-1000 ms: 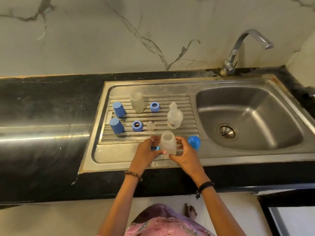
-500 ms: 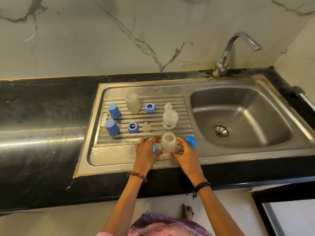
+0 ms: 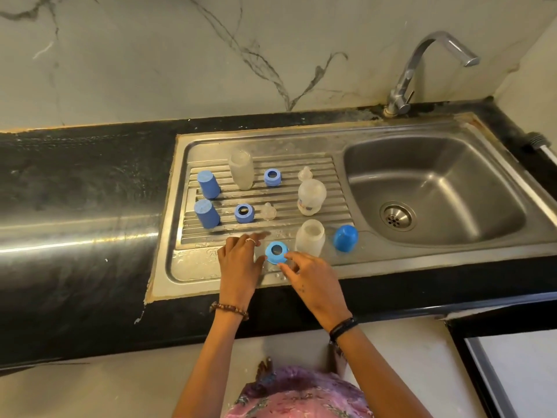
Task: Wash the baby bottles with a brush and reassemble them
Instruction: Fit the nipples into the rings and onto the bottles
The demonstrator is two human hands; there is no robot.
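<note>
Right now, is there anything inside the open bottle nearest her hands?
The open bottle looks empty through its mouth, with cloudy walls. Its very bottom is not clearly visible. The blue ring lies beside it, not on it.
</note>
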